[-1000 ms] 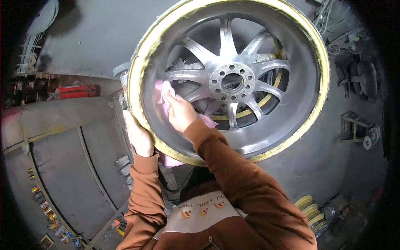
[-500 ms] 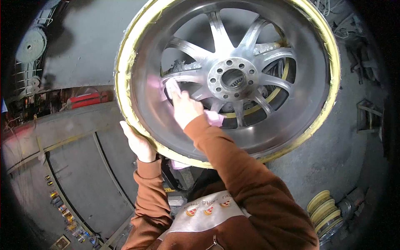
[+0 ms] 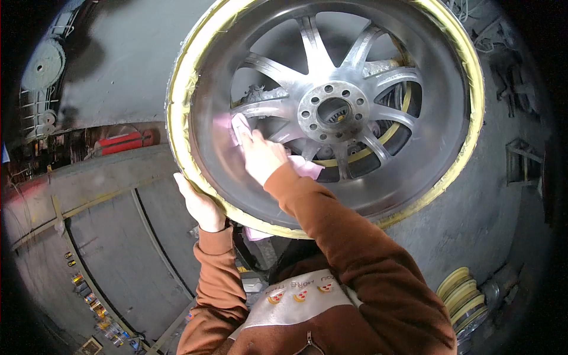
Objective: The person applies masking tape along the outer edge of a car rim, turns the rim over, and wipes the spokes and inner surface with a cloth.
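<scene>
Above grey floor (image 3: 467,225), right grip (image 3: 263,157) holds pink cloth (image 3: 307,168) against wheel (image 3: 319,65); left grip (image 3: 202,206), at rim (image 3: 181,121), unclear.

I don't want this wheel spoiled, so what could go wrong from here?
The cloth in the right hand might snag, as its loose end lies by the spokes. The yellow edging could lift or tear, since it looks wrinkled and the left hand is against it.
</scene>
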A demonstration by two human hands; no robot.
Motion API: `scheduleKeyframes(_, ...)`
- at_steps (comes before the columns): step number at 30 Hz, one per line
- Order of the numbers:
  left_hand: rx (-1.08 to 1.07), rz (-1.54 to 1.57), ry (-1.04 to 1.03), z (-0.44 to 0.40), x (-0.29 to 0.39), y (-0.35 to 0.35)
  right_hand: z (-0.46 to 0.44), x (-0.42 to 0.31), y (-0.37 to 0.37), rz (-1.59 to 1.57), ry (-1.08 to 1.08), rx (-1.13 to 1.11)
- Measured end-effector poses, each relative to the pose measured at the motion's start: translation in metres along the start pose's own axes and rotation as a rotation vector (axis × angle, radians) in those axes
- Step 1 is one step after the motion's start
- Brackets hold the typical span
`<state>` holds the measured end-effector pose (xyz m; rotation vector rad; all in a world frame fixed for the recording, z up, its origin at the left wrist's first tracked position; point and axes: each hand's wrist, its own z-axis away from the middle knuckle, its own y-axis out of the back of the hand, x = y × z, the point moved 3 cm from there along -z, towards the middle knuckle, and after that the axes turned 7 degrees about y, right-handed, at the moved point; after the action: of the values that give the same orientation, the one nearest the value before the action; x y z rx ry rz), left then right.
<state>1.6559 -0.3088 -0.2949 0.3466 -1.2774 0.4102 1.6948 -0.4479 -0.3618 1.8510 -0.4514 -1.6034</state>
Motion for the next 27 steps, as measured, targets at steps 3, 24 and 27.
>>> scheduleKeyframes(3, -0.026, 0.031, 0.026, 0.002, 0.002, -0.002, 0.003, 0.012, 0.000, 0.333, -0.016, -0.031)
scheduleKeyframes(24, -0.054, 0.047, -0.050, -0.007, -0.005, 0.002, -0.025, 0.020, 0.014, -0.439, 0.161, 0.395)
scheduleKeyframes(27, -0.085, 0.074, -0.041, -0.006, -0.006, 0.002, -0.021, 0.015, 0.035, 0.088, 0.007, 0.129)
